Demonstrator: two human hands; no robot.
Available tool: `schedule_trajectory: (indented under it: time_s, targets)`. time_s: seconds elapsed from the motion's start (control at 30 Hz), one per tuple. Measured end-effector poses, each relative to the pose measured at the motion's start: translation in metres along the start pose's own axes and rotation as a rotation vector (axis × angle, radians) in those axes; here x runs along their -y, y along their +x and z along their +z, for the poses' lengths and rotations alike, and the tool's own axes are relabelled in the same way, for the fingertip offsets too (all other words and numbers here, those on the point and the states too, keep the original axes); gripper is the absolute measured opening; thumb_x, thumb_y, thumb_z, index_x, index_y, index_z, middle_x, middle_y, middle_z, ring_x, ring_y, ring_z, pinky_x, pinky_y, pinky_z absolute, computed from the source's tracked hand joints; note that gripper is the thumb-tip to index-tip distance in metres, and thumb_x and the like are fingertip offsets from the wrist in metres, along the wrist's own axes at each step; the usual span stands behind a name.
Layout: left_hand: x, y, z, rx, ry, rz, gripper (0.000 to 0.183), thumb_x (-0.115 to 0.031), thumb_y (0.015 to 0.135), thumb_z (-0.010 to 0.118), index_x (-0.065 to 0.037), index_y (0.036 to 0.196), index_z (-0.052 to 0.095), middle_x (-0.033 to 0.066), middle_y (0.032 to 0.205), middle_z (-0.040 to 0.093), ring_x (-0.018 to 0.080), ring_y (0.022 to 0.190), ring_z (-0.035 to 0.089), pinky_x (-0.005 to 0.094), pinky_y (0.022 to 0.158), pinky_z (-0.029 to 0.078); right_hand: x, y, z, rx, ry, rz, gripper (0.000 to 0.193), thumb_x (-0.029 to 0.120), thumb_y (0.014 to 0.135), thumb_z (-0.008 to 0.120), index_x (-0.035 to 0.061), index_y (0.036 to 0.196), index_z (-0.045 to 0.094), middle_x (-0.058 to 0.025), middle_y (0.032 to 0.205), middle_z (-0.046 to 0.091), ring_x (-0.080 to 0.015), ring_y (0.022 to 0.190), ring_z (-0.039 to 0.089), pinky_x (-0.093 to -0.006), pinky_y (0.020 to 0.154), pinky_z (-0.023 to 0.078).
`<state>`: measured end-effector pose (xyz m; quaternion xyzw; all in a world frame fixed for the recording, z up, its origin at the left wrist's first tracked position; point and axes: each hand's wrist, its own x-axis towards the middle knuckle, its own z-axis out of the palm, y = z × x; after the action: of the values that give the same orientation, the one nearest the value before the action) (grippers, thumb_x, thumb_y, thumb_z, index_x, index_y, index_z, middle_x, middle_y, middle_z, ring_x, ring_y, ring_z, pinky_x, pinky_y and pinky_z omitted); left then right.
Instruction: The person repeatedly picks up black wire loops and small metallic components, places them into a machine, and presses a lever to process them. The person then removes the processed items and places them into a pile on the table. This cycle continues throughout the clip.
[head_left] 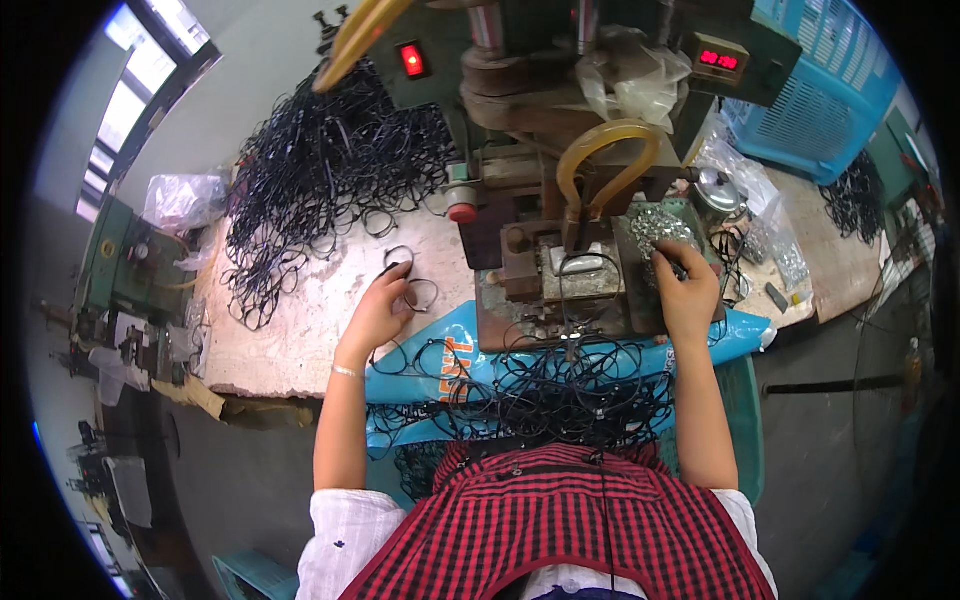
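My left hand (pixel 380 308) is over the pale worktable, its fingers pinched on a thin black cord loop (pixel 436 297) that sticks out on both sides of them. My right hand (pixel 688 290) reaches to the heap of small shiny metal pieces (pixel 662 226) right of the press. Its thumb and fingers are drawn together at the heap's near edge; anything between them is too small to make out. Between both hands stands the press (pixel 515 250), with a pale block (pixel 580 262) under its head and a black cord across it. More black cords (pixel 560 390) lie tangled at my lap.
A large tangle of black cords (pixel 330 150) covers the table's far left. Blue plastic sheeting (pixel 480 375) hangs along the front edge. A round metal pot (pixel 716 190) and clear plastic bags (pixel 770 215) stand right; a blue crate (pixel 810 110) is behind them.
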<state>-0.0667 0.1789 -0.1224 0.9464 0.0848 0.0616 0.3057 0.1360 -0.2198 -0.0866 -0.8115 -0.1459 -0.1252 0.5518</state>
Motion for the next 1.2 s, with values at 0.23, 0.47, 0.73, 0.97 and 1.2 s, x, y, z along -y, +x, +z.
schedule_trajectory:
  time_s: [0.23, 0.47, 0.73, 0.97, 1.2]
  targets:
    - [0.024, 0.054, -0.004, -0.453, 0.161, -0.281, 0.023, -0.015, 0.095, 0.057, -0.006, 0.114, 0.067, 0.0207, 0.104, 0.072, 0.0414, 0.098, 0.068, 0.0491, 0.082, 0.053, 0.053, -0.007, -0.027, 0.082, 0.061, -0.043, 0.014, 0.004, 0.084, 0.073, 0.0003, 0.097, 0.076, -0.0096, 0.096, 0.074, -0.0200, 0.093, 0.069, -0.0313, 0.086, 0.052]
    - [0.071, 0.083, 0.015, -0.394, 0.453, -0.410, 0.031, -0.020, 0.093, 0.051, -0.003, 0.107, 0.073, 0.0251, 0.104, 0.070, 0.0433, 0.096, 0.067, 0.0502, 0.085, 0.054, 0.097, 0.010, 0.022, 0.253, 0.418, -0.018, 0.039, 0.002, 0.080, 0.074, -0.0016, 0.118, 0.065, -0.0072, 0.091, 0.070, -0.0158, 0.089, 0.066, -0.0283, 0.087, 0.050]
    - [-0.016, 0.011, 0.018, -0.490, 0.197, -0.210, 0.020, -0.011, 0.096, 0.063, -0.001, 0.112, 0.071, 0.0161, 0.102, 0.069, 0.0303, 0.084, 0.068, 0.0378, 0.076, 0.055, 0.109, 0.000, 0.029, 0.278, 0.645, 0.096, 0.057, -0.001, 0.082, 0.073, -0.0058, 0.135, 0.053, -0.0063, 0.091, 0.071, -0.0107, 0.092, 0.064, -0.0257, 0.089, 0.048]
    - [-0.168, -0.007, -0.025, -0.959, -0.676, 0.447, 0.012, 0.006, 0.099, 0.058, 0.000, 0.109, 0.058, 0.0136, 0.096, 0.069, 0.0218, 0.087, 0.069, 0.0362, 0.079, 0.059, 0.131, -0.019, 0.020, 0.255, 0.743, 0.142, 0.060, -0.004, 0.087, 0.067, -0.0053, 0.143, 0.045, -0.0129, 0.114, 0.069, -0.0163, 0.113, 0.061, -0.0312, 0.103, 0.044]
    - [-0.239, 0.014, -0.004, -0.399, 0.103, 0.981, 0.020, -0.005, 0.069, 0.080, -0.008, 0.085, 0.069, 0.0065, 0.108, 0.074, 0.0168, 0.067, 0.059, 0.0325, 0.063, 0.058, 0.018, 0.010, -0.009, 0.112, -0.547, -0.241, 0.022, 0.009, 0.081, 0.072, 0.0076, 0.102, 0.076, -0.0206, 0.126, 0.066, -0.0395, 0.130, 0.054, -0.0480, 0.110, 0.043]
